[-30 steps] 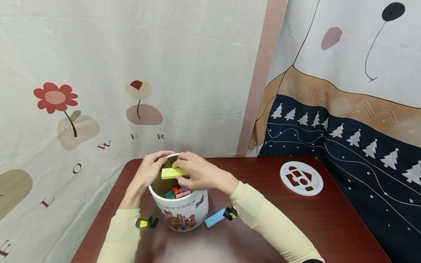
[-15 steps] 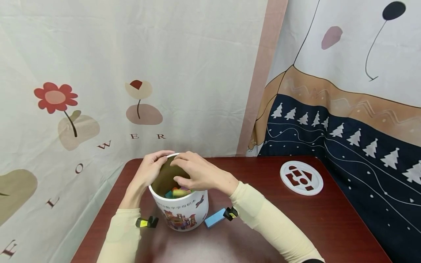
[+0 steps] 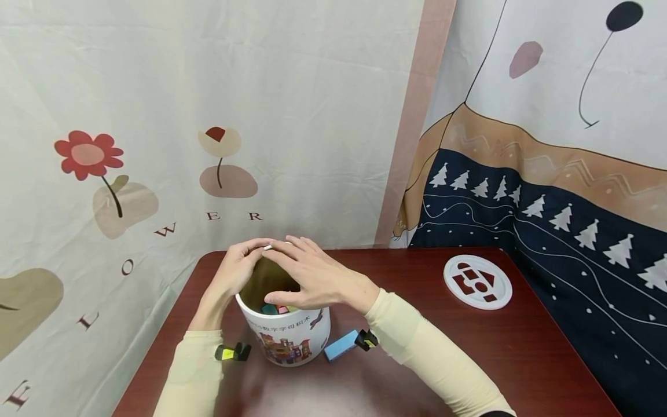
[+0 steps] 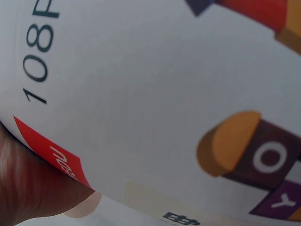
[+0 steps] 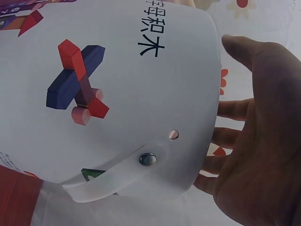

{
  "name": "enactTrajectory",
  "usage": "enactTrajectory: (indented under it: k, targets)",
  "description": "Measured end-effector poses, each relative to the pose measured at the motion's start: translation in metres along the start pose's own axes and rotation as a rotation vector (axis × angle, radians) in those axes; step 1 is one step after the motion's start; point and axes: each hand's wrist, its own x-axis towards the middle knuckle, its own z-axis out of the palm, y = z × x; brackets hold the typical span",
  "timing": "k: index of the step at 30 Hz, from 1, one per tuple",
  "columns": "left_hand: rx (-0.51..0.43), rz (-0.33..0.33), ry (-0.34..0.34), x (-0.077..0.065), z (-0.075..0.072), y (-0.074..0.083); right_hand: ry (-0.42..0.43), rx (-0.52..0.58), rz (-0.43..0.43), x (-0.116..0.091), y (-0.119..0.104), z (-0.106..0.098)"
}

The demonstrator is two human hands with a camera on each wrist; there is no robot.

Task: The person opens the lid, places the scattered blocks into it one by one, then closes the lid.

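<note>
A white bucket (image 3: 292,341) with printed toy-block pictures stands on the table, its mouth tilted into sight. Inside lie colored blocks (image 3: 270,309), partly hidden by my right hand. My left hand (image 3: 237,269) holds the bucket's left rim; in the left wrist view, part of that hand (image 4: 33,183) shows beside the printed wall. Over the right side of the mouth is my right hand (image 3: 312,275), fingers extended and thumb apart, holding nothing. The right wrist view shows this hand (image 5: 258,136) by the rim, with the bucket's white handle (image 5: 108,181) below.
A light blue block (image 3: 341,346) lies on the dark red table (image 3: 417,359) just right of the bucket, near the right wrist. Farther right lies a round white lid (image 3: 477,282) with shaped cutouts. A printed curtain (image 3: 323,116) hangs behind the table.
My right hand let the yellow block go and it fell into the bucket. Since then the right hand's fingers have straightened and spread. My left hand has stayed on the rim.
</note>
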Motion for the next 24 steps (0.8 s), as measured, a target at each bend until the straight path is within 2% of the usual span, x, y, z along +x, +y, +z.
enactTrajectory:
  k: [5, 14, 24]
  targets:
    - [0.004, 0.003, 0.004, -0.001, 0.000, 0.001, -0.023, 0.011, 0.026, -0.001, 0.000, 0.001]
    - [0.008, 0.007, 0.004, -0.001, 0.001, 0.000, 0.004, 0.043, 0.011, -0.007, 0.002, 0.002]
    - [-0.024, -0.020, -0.012, -0.001, 0.001, 0.002, 0.091, 0.078, 0.011, -0.037, 0.007, -0.005]
